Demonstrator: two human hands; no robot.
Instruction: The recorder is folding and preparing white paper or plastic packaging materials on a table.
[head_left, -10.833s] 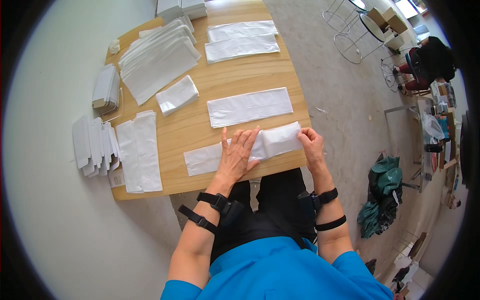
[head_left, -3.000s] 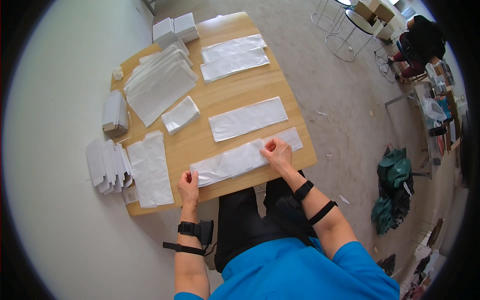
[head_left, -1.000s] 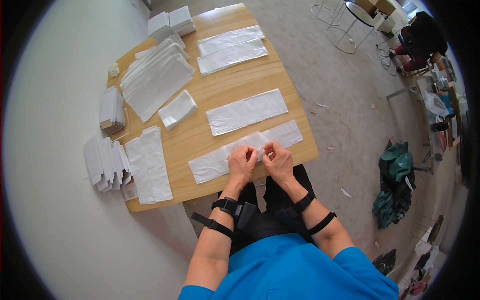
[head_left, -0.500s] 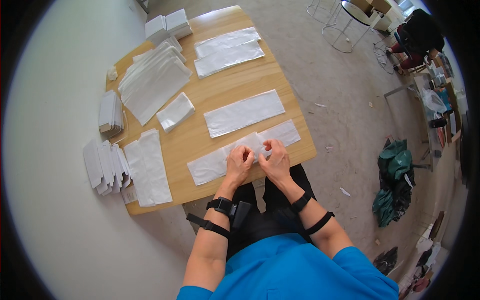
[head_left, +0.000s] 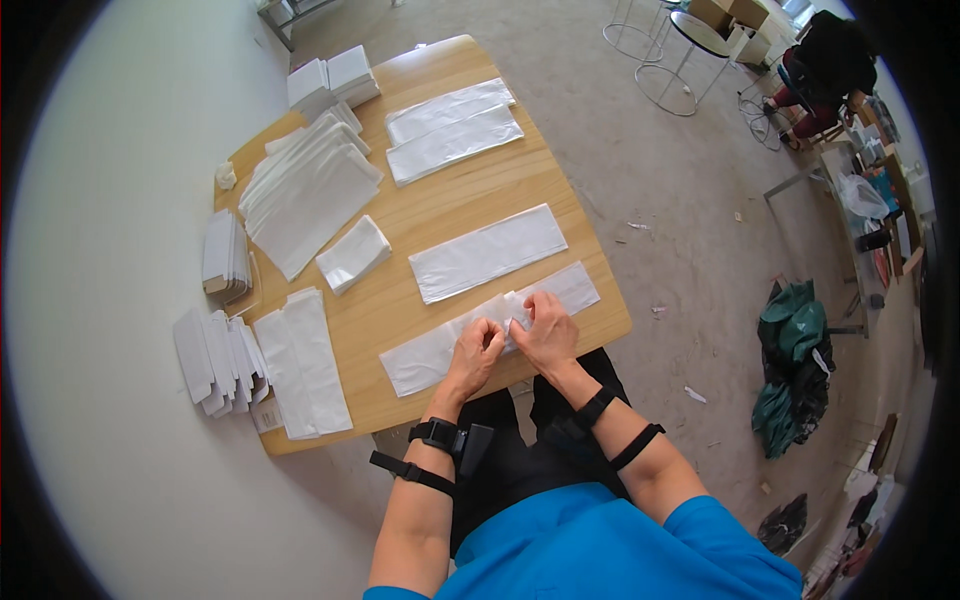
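A long, flat strip of thin white sheet (head_left: 415, 365) lies along the near edge of the wooden table. At its middle, where the material is bunched up, both hands work close together. My left hand (head_left: 477, 353) has its fingertips pinched on the strip. Just to the right, my right hand (head_left: 546, 335) is bent over the same bunched part with thumb and fingers drawn together. The exact grip of the fingertips is partly hidden. Beyond the hands lies another flat white folded sheet (head_left: 488, 253).
On the table (head_left: 390, 320) are two overlapping white sheets (head_left: 455, 145), a fanned stack (head_left: 310, 195), a small folded sheet (head_left: 355, 253) and a near-left pile (head_left: 300, 365). White cartons (head_left: 215, 360) stand along the wall. A person (head_left: 835, 60) sits far right; green-black bags (head_left: 790, 370) lie on the floor.
My right hand has come in over the bunched middle of the strip, its thumb and finger closing. My left hand stays at nearly the same place. The whole view has shifted slightly.
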